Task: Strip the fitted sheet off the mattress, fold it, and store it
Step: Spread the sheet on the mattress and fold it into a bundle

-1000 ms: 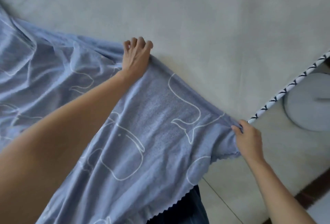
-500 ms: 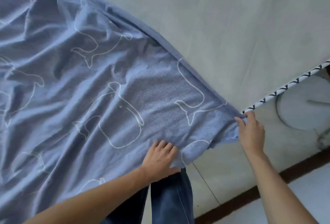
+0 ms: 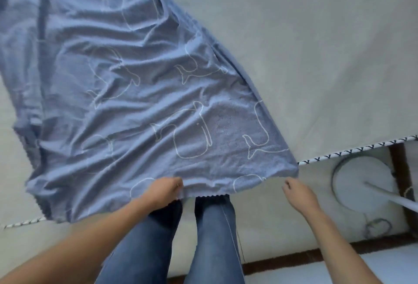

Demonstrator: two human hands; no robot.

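Observation:
The blue fitted sheet (image 3: pixel 140 111), printed with white whale outlines, lies wrinkled in a long folded band on the grey mattress (image 3: pixel 305 46). It runs from the far left down to the near edge, and its zigzag hem hangs over that edge. My left hand (image 3: pixel 166 190) is closed on the hem, near the middle of the near edge. My right hand (image 3: pixel 298 193) hovers just below the sheet's near right corner with loosely curled fingers. It holds nothing, and a small gap shows between it and the cloth.
White piping with dark marks (image 3: pixel 343 153) runs along the mattress edge. A round white stand base (image 3: pixel 362 184) with a pole and cord sits on the floor at right. My legs in blue jeans (image 3: pixel 214 238) stand against the bed. A dark wooden strip (image 3: pixel 294 259) crosses below.
My left hand came back from the far fold to the near hem and gripped it. My right hand let go of the right corner. The sheet now lies flatter on the mattress.

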